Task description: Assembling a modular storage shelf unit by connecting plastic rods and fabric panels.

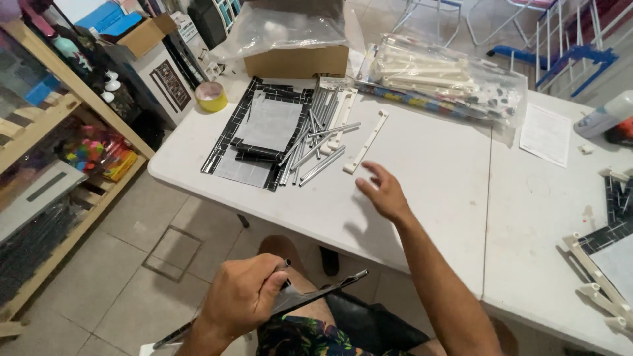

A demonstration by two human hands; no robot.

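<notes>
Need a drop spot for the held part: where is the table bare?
Bare: the white table between the metal rods and the paper sheet, around the right hand. Crowded: far-left panels, the plastic bag of parts at the back, the frame pieces at the right edge.

Plain white plastic folding table (428,171), centre of the frame. On it, upper centre left: flat grey panels (267,125) bordered in black with a thin white grid pattern. Beside them, a loose bundle of silver-grey metal tubes (315,148) and a cream-white plastic connector strip (366,142). Upper left of the panels: yellow tape roll (211,97). Top centre: brown cardboard box (297,61). Upper right: clear plastic bag (442,79) holding cream-white parts and a multicoloured printed strip. Bottom centre: dark shorts (297,336) with a green and yellow floral pattern. Floor (132,290), lower left: beige-grey tiles.
</notes>
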